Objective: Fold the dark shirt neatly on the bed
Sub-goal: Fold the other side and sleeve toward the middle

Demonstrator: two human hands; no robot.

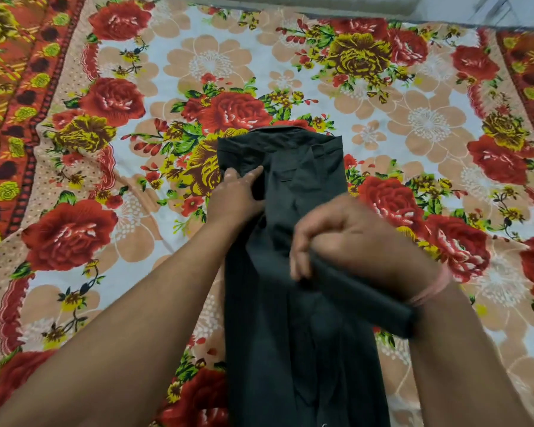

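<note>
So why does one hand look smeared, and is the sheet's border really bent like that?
Head view: the right hand, gripping a fold of the dark shirt, is smeared by motion blur, the left hand sharper. Head view: the wide-angle lens bows the borders of the floral bedsheet near the frame edges. Head view: light is soft and even, without glare.

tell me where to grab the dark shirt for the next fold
Probably take the near end of the long dark fabric shirt, coming from the person's side. It lies as a narrow strip with the collar at the far end, so the near end can lift up towards it. The hem itself is out of frame.
</note>
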